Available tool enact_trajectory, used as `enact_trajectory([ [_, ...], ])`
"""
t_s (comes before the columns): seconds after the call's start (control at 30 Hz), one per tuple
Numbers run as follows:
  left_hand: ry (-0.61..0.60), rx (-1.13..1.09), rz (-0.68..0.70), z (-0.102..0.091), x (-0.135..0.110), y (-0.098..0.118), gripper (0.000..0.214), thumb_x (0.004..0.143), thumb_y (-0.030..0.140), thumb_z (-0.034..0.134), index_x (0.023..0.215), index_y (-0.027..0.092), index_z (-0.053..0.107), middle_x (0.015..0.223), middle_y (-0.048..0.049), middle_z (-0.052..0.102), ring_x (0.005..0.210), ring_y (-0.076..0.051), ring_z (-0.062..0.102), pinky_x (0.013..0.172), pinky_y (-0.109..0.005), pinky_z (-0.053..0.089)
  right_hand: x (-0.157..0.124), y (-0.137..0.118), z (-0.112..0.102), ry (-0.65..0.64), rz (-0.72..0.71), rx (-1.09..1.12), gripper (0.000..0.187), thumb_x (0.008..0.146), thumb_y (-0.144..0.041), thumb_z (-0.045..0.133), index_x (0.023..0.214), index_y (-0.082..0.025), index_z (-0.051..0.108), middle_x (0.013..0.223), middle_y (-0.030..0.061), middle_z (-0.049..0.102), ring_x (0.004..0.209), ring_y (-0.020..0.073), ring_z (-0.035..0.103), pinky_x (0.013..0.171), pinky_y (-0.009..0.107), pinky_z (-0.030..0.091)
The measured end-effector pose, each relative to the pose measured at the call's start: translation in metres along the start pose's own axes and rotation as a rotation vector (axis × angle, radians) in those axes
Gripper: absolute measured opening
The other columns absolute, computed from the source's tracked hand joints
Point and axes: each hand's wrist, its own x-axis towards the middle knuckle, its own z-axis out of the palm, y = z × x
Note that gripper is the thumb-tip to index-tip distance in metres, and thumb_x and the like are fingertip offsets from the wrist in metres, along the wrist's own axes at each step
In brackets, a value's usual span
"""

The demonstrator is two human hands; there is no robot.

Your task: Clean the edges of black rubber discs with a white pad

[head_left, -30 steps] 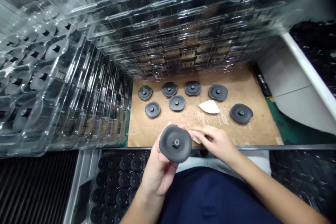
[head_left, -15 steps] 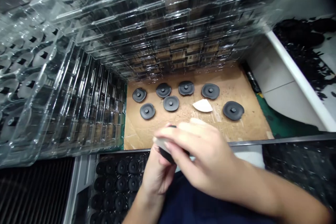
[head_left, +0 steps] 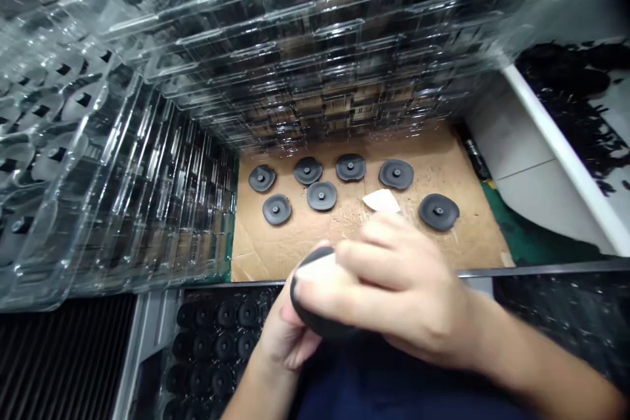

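Note:
My left hand (head_left: 290, 328) is closed round the edge of a black rounded disc (head_left: 319, 323), tilted above the front edge of the work surface. My right hand (head_left: 394, 282) lies over the disc, fingers pressing a thin white piece (head_left: 317, 267) against its face; motion blurs these fingers. Behind the hands, several similar dark discs (head_left: 321, 196) with a small central stub lie on a brown cardboard sheet (head_left: 260, 252). Among them rests a pointed white piece (head_left: 381, 201), partly covered by my right hand.
Tall stacks of clear plastic trays (head_left: 187, 177) wall in the left and back. A tray of dark round parts (head_left: 226, 344) sits below at left. To the right, a white panel edge (head_left: 566, 151) stands before a heap of black pieces (head_left: 566, 79).
The disc in my left hand has turned so more of its dark face shows. My right hand has shifted slightly right and down across it. The discs on the cardboard stay put.

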Motion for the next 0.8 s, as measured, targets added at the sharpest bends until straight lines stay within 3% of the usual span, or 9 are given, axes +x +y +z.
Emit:
enact_trajectory([
  [0.07,-0.045,0.010,0.008,0.000,-0.002,0.002,0.050,0.058,0.030,0.081,0.104,0.019,0.066,0.101,-0.0052,0.071,0.100,-0.023,0.064,0.091,-0.032,0.049,0.003,0.013,0.006,-0.007,-0.056,0.087,0.034,0.094,-0.015,0.035,0.092,-0.020,0.069,0.066,0.0012,0.060,0.063,0.0139,0.051,0.061,0.030,0.034],
  [0.1,-0.083,0.001,0.004,-0.001,-0.003,0.003,0.054,0.055,0.034,0.082,0.105,0.020,0.066,0.103,-0.0051,0.070,0.097,-0.023,0.065,0.088,-0.032,0.049,0.001,0.019,0.009,0.012,0.009,0.122,0.031,0.093,-0.015,0.037,0.097,-0.019,0.068,0.072,0.0021,0.064,0.066,0.0136,0.054,0.063,0.030,0.036],
  [0.23,-0.209,-0.092,-0.050,0.000,-0.004,0.007,0.053,0.052,0.036,0.083,0.102,0.027,0.068,0.104,-0.0015,0.071,0.093,-0.022,0.067,0.083,-0.028,0.051,-0.028,0.035,0.022,0.131,0.570,0.310,0.022,0.090,-0.022,0.049,0.103,-0.021,0.066,0.098,0.0035,0.069,0.086,0.0161,0.061,0.075,0.029,0.046],
  [0.3,-0.226,-0.117,-0.055,0.001,-0.003,0.008,0.049,0.053,0.033,0.083,0.100,0.027,0.069,0.102,-0.0007,0.073,0.093,-0.021,0.067,0.082,-0.026,0.051,-0.048,0.037,0.030,0.096,0.805,0.425,0.023,0.088,-0.031,0.050,0.102,-0.022,0.067,0.105,0.0037,0.069,0.095,0.0194,0.062,0.081,0.031,0.049],
  [0.37,-0.224,-0.123,-0.061,0.003,-0.002,0.009,0.048,0.054,0.033,0.082,0.099,0.026,0.070,0.101,-0.0008,0.073,0.091,-0.021,0.068,0.081,-0.026,0.051,-0.066,0.036,0.037,0.023,0.921,0.489,0.028,0.087,-0.035,0.050,0.102,-0.021,0.068,0.106,0.0058,0.069,0.099,0.0223,0.063,0.084,0.034,0.051],
  [0.57,-0.199,-0.090,-0.064,0.005,0.000,0.008,0.048,0.053,0.035,0.082,0.099,0.027,0.070,0.101,-0.0003,0.073,0.090,-0.021,0.069,0.080,-0.026,0.051,-0.087,0.031,0.048,-0.100,0.921,0.507,0.027,0.086,-0.033,0.051,0.099,-0.018,0.070,0.103,0.0081,0.070,0.097,0.0228,0.065,0.082,0.037,0.054],
  [0.8,-0.204,-0.030,0.018,0.009,-0.003,0.004,0.049,0.054,0.034,0.082,0.101,0.026,0.069,0.101,-0.0007,0.073,0.091,-0.022,0.068,0.080,-0.025,0.052,-0.072,0.035,0.026,-0.019,0.913,0.431,0.027,0.088,-0.033,0.050,0.104,-0.018,0.066,0.108,0.0074,0.068,0.101,0.0230,0.062,0.085,0.037,0.051],
])
